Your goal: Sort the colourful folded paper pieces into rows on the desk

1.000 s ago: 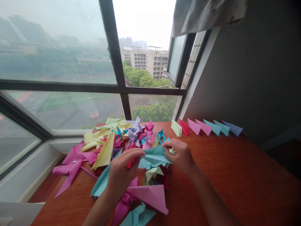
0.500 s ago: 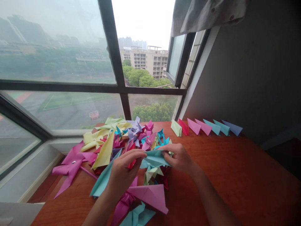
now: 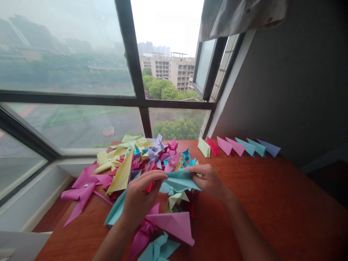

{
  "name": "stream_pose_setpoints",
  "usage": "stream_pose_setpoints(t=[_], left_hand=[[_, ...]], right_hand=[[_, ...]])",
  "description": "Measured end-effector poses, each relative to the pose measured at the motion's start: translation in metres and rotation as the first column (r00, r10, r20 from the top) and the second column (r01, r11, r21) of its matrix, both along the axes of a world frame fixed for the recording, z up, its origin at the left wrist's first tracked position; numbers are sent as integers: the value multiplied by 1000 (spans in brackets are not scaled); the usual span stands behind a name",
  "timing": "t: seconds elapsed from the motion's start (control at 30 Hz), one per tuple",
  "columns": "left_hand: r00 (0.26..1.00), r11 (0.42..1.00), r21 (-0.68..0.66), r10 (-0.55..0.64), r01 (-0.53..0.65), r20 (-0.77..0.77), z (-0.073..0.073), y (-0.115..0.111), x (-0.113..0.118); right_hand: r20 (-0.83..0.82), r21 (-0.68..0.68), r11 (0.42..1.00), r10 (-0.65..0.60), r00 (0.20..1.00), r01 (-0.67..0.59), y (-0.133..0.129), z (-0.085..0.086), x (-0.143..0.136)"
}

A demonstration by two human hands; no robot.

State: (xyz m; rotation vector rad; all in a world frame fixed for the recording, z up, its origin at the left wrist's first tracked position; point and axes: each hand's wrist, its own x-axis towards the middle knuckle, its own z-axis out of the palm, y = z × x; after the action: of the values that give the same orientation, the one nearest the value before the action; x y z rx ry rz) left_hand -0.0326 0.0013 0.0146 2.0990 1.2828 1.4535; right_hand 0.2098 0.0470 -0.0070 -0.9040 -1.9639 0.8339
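Between my two hands is a light-blue paper plane, held just above a heap of folded paper. My left hand pinches its left end with thumb and fingers. At the other end, my right hand is closed on the plane's right edge. Under and around them lie a yellow paper plane, a pink paper plane, a pale-green folded paper piece and another light-blue folded paper, partly hidden by my left hand.
A magenta paper pinwheel lies left on the brown wooden table. Several paper planes, among them a red one and a lilac one, stand in a row at the back right. Behind are windows with a dark frame.
Both hands still hold the light-blue plane. It has shifted slightly and its right part is a little more spread; the hands moved only slightly.
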Motion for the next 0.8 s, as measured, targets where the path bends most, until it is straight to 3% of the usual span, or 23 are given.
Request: stream_pose_setpoints(t=[0.2, 0.47, 0.7, 0.8], left_hand=[[1000, 999, -39, 5, -4, 17, 0, 0, -1], [990, 988, -133, 93, -79, 109, -7, 2, -7], [955, 962, -253, 163, -99, 248, -13, 4, -8], [939, 954, -275, 200, -121, 281, -15, 4, -7]], right_hand=[[-74, -76, 997, 25, 997, -31, 1, -3, 5], [-108, -28, 998, -61, 992, 58, 4, -5, 6], [-154, 188, 970, -126, 980, 154, 1, 5, 5], [-147, 227, 966, -90, 985, 122, -4, 10, 2]])
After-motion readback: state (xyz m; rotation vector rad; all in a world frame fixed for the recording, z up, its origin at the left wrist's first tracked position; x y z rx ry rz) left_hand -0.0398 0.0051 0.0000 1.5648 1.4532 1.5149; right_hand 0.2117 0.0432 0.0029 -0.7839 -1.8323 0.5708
